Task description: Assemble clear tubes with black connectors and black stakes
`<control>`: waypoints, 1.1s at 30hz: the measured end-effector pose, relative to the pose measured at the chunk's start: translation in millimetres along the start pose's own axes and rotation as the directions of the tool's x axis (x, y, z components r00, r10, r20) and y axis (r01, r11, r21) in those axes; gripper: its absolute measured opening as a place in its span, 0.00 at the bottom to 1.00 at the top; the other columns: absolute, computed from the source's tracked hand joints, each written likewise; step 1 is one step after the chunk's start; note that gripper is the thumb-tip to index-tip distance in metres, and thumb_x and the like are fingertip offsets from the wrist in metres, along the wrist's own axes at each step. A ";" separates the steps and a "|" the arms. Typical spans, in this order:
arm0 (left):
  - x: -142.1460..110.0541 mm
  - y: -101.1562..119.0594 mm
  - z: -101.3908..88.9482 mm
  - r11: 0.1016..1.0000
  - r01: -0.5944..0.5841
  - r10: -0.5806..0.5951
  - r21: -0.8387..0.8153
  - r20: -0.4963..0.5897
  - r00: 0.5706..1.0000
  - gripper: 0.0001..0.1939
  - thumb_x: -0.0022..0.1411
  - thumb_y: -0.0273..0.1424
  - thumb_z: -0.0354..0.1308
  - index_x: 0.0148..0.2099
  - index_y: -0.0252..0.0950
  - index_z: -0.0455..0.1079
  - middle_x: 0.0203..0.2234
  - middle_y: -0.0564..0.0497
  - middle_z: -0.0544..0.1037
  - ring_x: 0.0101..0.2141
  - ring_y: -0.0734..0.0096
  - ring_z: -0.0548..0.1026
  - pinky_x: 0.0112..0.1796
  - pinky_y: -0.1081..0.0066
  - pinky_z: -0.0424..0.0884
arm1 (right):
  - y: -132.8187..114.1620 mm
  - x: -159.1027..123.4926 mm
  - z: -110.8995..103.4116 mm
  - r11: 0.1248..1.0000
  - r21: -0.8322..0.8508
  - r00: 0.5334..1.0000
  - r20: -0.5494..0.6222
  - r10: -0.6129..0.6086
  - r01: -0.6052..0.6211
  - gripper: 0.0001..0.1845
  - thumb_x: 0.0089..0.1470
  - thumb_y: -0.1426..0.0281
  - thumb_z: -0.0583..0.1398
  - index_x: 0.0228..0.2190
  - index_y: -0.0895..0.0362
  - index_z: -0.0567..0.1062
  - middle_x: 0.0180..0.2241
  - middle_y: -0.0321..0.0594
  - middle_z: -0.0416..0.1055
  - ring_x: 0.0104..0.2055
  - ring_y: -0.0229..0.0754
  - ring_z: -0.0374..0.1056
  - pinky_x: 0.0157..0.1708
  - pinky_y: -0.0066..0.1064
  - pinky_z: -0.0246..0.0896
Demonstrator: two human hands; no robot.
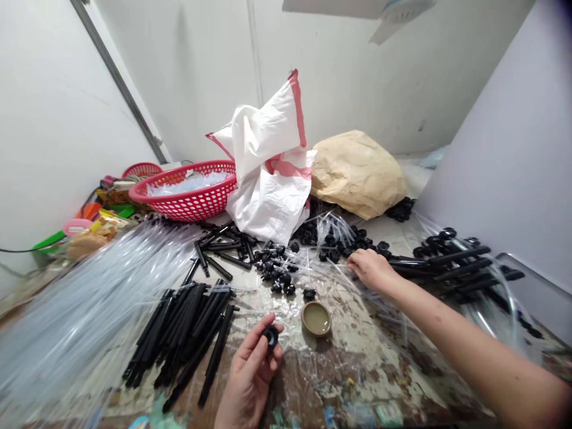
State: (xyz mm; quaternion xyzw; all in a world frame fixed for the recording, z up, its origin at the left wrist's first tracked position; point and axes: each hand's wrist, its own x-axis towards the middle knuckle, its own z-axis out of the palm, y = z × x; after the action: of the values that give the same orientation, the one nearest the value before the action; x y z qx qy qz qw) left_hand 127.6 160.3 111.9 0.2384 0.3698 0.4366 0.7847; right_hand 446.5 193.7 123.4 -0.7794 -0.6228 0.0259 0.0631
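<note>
Near the table's front, my left hand [252, 363] pinches a small black round cap [270, 337] between thumb and fingers, its hollow side facing up. My right hand [369, 268] reaches across to the edge of a heap of black caps [333, 244] with thin clear tubes. Its fingers are closed together, and what they grip, if anything, is hidden. A small round dish [316, 319] of liquid sits between my hands, with a single black fitting [309, 294] just behind it. More black fittings [277, 268] lie in a cluster beyond.
Black rods [192, 333] lie bundled at left beside long clear tubes [89, 310]. Tubes with black handles [460, 262] pile at right. Behind stand a red basket [187, 202] of clear parts, a white sack [272, 173] and a brown paper bag [357, 173]. Walls enclose the table.
</note>
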 end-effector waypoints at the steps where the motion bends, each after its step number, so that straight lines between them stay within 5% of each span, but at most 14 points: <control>1: 0.4 0.0 0.0 1.000 0.003 -0.003 -0.001 -0.003 1.000 0.21 0.46 0.32 0.68 0.46 0.38 0.75 0.39 0.44 0.77 0.26 0.77 0.71 0.27 0.77 0.68 | 2.1 0.5 -3.0 1.000 0.007 1.000 0.004 0.008 -0.008 0.11 0.55 0.71 0.53 0.30 0.56 0.75 0.36 0.45 0.72 0.39 0.47 0.64 0.35 0.32 0.54; 9: 3.0 -1.5 -2.2 0.999 0.039 -0.039 -0.014 -0.015 0.999 0.22 0.47 0.32 0.68 0.47 0.38 0.74 0.40 0.44 0.77 0.27 0.77 0.71 0.29 0.77 0.69 | 15.1 -3.9 -32.7 0.976 0.212 0.998 -0.009 0.060 -0.057 0.11 0.56 0.69 0.50 0.32 0.55 0.72 0.29 0.39 0.73 0.32 0.39 0.67 0.32 0.27 0.57; 15: 2.1 0.7 0.6 0.999 0.036 -0.036 -0.016 -0.011 0.999 0.21 0.47 0.32 0.67 0.46 0.37 0.75 0.39 0.44 0.77 0.26 0.78 0.70 0.28 0.78 0.68 | 10.8 -11.2 -34.4 0.930 0.360 0.997 -0.005 0.083 -0.076 0.14 0.55 0.68 0.48 0.31 0.56 0.72 0.24 0.36 0.73 0.27 0.38 0.67 0.29 0.27 0.59; 23: 1.6 2.0 3.8 0.999 0.023 -0.023 -0.026 -0.014 1.000 0.21 0.48 0.31 0.67 0.46 0.36 0.74 0.37 0.45 0.77 0.25 0.80 0.70 0.26 0.80 0.66 | -5.4 -30.9 -36.9 0.835 0.550 1.000 0.012 0.008 -0.013 0.16 0.55 0.61 0.50 0.34 0.54 0.74 0.31 0.39 0.75 0.34 0.42 0.70 0.35 0.31 0.62; 30: 2.5 -1.4 5.1 0.998 -0.062 0.062 -0.020 0.001 0.998 0.17 0.51 0.32 0.65 0.44 0.36 0.74 0.34 0.46 0.78 0.24 0.83 0.69 0.24 0.84 0.64 | -34.4 -75.8 -39.2 0.879 0.403 0.967 -0.094 -0.237 0.255 0.17 0.59 0.64 0.48 0.42 0.52 0.73 0.32 0.39 0.75 0.32 0.41 0.70 0.32 0.31 0.61; 33: 3.7 -2.9 4.8 0.998 -0.069 0.069 -0.006 0.013 0.998 0.16 0.52 0.33 0.65 0.44 0.36 0.74 0.34 0.45 0.79 0.24 0.82 0.70 0.23 0.85 0.64 | -44.4 -86.0 -34.0 0.894 0.240 0.924 -0.157 -0.349 0.379 0.15 0.60 0.65 0.49 0.37 0.52 0.75 0.33 0.40 0.75 0.34 0.42 0.70 0.34 0.33 0.57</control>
State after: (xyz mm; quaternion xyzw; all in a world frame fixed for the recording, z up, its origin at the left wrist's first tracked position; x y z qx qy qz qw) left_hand 134.1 161.8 111.4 0.2519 0.3550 0.4626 0.7724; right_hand 388.5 117.2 159.6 -0.6335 -0.7441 0.0542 0.2051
